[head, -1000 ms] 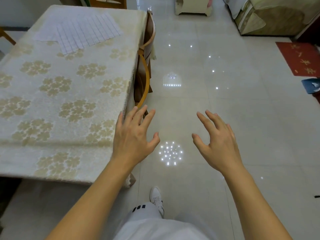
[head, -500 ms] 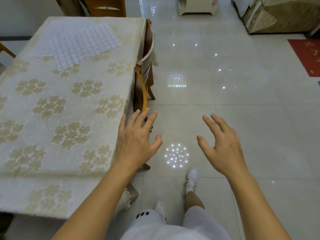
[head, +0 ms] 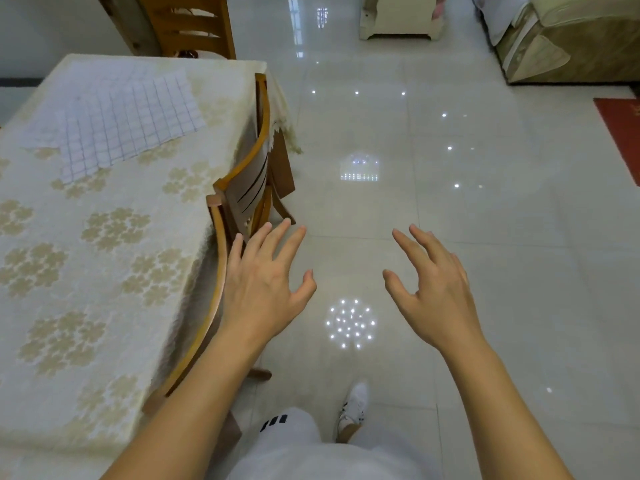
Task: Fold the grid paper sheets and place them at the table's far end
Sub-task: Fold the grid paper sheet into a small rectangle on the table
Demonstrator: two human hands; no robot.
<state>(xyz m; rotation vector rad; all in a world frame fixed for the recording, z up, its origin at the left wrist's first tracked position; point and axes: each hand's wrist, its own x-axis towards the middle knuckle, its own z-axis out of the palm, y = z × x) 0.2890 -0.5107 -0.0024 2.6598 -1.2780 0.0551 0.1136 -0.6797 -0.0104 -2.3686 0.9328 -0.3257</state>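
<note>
Grid paper sheets (head: 124,116) lie overlapped and flat at the far end of the table (head: 86,271), which wears a cream cloth with flower patterns. My left hand (head: 263,289) hovers open beside the table's right edge, above a chair back, fingers spread and empty. Over the tiled floor to its right, my right hand (head: 433,292) is also open and holds nothing. Both hands are well short of the paper.
Two wooden chairs (head: 249,188) are tucked against the table's right side, and another chair (head: 187,26) stands at the far end. A sofa (head: 571,39) and a red mat (head: 623,133) are at the right. Glossy tiled floor stretches ahead of my feet.
I have walked forward along the table's right side, so the paper and far end look nearer. Both hands stay open and raised, in about the same pose.
</note>
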